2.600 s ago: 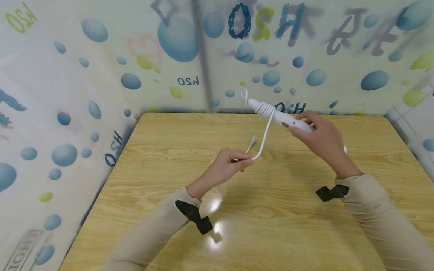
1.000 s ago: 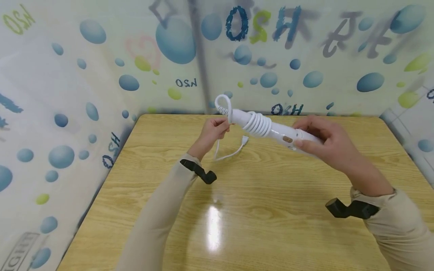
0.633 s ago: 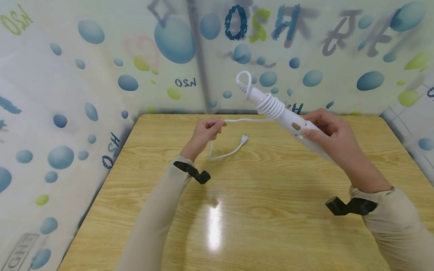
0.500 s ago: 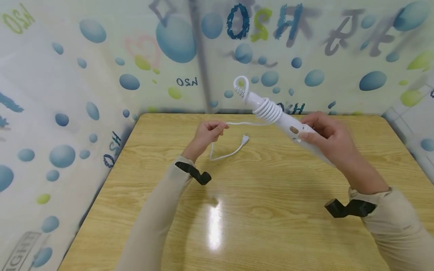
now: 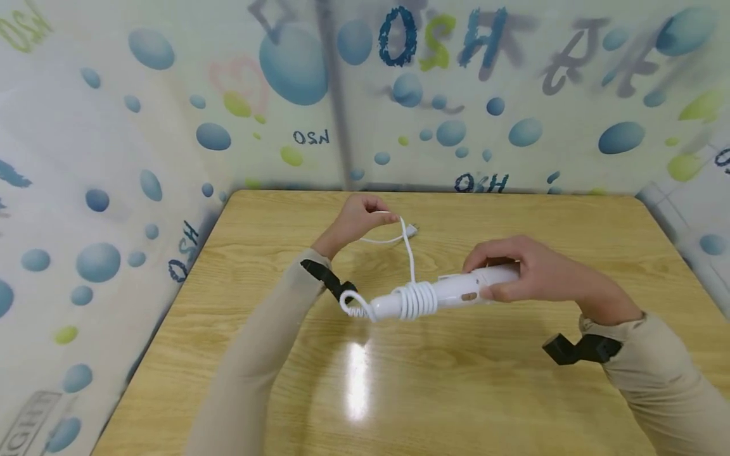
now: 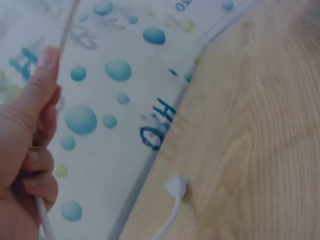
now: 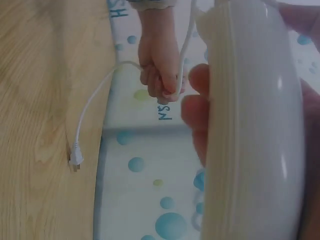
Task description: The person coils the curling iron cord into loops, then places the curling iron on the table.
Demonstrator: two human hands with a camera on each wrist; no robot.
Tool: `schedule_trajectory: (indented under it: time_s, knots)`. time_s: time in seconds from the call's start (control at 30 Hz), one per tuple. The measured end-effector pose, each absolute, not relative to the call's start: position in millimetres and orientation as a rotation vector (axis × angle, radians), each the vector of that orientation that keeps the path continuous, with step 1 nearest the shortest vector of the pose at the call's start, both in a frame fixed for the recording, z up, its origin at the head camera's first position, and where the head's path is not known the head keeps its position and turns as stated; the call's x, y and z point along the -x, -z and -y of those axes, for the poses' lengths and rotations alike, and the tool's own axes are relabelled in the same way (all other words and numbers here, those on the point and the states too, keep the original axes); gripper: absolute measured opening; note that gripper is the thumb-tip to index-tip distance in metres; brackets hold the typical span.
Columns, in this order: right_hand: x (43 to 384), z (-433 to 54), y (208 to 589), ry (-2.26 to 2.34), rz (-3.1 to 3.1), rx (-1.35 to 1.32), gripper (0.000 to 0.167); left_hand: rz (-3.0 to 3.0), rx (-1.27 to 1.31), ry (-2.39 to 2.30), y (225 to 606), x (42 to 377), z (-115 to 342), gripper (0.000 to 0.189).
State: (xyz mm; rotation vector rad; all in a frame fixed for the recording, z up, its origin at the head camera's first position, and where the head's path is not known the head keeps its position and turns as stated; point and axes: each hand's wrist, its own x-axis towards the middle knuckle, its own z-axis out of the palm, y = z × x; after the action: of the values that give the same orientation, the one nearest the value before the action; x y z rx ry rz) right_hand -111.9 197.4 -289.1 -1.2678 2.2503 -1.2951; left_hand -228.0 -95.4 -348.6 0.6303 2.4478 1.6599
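Note:
A white hair iron (image 5: 456, 291), with a small brown oval on its handle, hangs above the table, lying nearly level. My right hand (image 5: 536, 272) grips its body between thumb and fingers; up close, the smooth white body (image 7: 260, 125) fills the right of the right wrist view. Several turns of its white cord (image 5: 418, 301) are wound round the handle's left end, beside a small cord loop. My left hand (image 5: 356, 218) pinches the cord farther back, and the cord runs down from its fingertips to the coil. The plug (image 5: 411, 231) lies on the table behind.
The wooden table (image 5: 456, 386) meets a patterned wall covering (image 5: 485, 95) at its back edge and another at the left. Black wrist cameras (image 5: 582, 349) sit on both sleeves. The cord's tail (image 7: 87, 100) trails from the left hand to the plug.
The right hand has lowered the hair iron toward me and turned it from steeply tilted to nearly level. The left hand has shifted slightly right, still pinching the cord. More turns circle the handle.

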Motion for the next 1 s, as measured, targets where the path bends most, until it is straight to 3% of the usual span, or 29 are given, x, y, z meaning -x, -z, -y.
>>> schedule_trajectory:
  time_s: [0.23, 0.47, 1.0]
  knots:
    - [108.5, -191.3, 291.2, 0.866, -2.359, 1.169, 0.02, -2.388, -0.928, -1.488, 313.4, 214.0, 86.7, 0.012]
    - [106.5, -190.4, 290.5, 0.637, -2.482, 1.117, 0.016, -2.427, -0.932, -1.565, 307.2, 215.8, 81.0, 0.013]
    - [116.2, -197.1, 300.6, 0.4, -2.79, 0.868, 0.016, -2.485, -1.067, -1.698, 268.8, 167.6, 70.3, 0.009]
